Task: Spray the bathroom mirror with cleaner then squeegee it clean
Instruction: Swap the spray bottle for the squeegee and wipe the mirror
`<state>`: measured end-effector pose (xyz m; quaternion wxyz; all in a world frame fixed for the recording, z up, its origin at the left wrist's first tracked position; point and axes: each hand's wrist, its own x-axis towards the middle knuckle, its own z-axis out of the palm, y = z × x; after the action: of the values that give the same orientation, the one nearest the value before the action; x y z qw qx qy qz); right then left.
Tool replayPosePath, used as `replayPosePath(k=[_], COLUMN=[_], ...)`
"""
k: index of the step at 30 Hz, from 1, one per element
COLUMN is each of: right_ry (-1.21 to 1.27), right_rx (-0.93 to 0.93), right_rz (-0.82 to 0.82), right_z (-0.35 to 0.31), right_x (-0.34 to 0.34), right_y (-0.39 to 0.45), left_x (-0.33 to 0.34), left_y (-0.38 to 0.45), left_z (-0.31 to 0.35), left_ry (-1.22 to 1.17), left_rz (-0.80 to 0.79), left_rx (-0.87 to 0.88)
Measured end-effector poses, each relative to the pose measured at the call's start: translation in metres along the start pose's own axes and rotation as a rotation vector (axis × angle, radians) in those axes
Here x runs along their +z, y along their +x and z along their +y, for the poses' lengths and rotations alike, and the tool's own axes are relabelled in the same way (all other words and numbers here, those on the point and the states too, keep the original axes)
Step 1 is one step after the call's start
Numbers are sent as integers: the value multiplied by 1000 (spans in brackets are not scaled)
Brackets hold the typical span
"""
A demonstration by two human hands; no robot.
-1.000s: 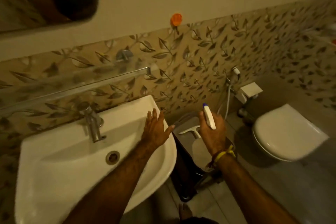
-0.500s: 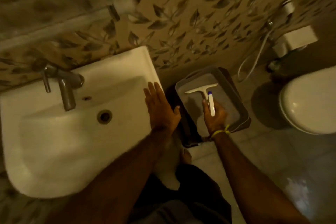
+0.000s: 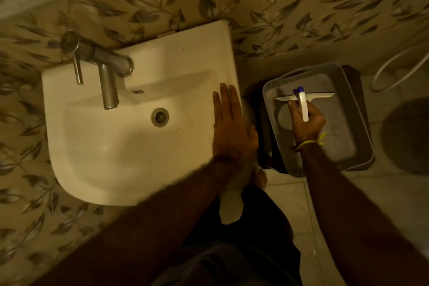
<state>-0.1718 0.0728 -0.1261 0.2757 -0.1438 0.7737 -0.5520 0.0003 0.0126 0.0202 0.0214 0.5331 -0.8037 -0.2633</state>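
A person is looking straight down in a dim bathroom. Their left hand (image 3: pixel 232 127) is lying flat, fingers together and holding nothing, on the right rim of a white sink (image 3: pixel 130 137). Their right hand (image 3: pixel 305 121) is reaching down into a grey plastic basket (image 3: pixel 343 153) that is sitting on a dark stool beside the sink, with its grip clamped around a white spray bottle (image 3: pixel 303 107) whose blue nozzle is pointing away from the body.

A white squeegee (image 3: pixel 322 95) is lying on the basket floor, its blade crosswise, just under and in front of the bottle; its handle is hidden behind the hand. The mirror is not showing here — it seems to be above the sink, out of view.

Several things are looking risky. The bottle may be coming down on top of the squeegee, so picking up one could knock or drag the other. The basket is overhanging the stool — a downward press on its near edge might tip it. Leaning sideways on the sink rim could become unsteady if that rim is wet, and the low light is making small objects hard to judge.
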Motion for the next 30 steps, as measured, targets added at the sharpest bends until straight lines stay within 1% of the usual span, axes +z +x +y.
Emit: replayPosePath(k=[4,6,9,12,14,17,20,22,24,26,28,30], right_ry=[-60,-86,-121,-152,-165,-190,-295,-436,-601,-718,-773,-756], right_rx=[23,37,53,75,111,131,296,356,367,378,387,417], right_rz=[5,25,12,39,62,125,213,173,79,21,4,10], right_z=[7,5,0,-7,-9,-2,12,26,39,48,54,54], right_x=[-4,-5,-7,-12,-17,-26,-34,-38,-39,-35,-30,-27], right_y=[-15,-17,-17,-19,-23,-35,-37,-31,-22,-14,-10,-8], left_x=[-2,-3,-3,-2,-1,2,3,2,2,2,2,3], left_y=[-1,-1,-3,-4,-3,-1,1,1,0,0,-1,-1], left_z=[1,3,5,6,6,4,0,-1,-1,-1,-1,-2], left_ry=[13,28,77,199,237,322,375,378,367,342,330,318], left_rz=[-2,-3,-2,-4,16,14,-12,-19,-3,32,54,70], left_rx=[-3,0,21,92,142,236,287,304,310,315,330,344])
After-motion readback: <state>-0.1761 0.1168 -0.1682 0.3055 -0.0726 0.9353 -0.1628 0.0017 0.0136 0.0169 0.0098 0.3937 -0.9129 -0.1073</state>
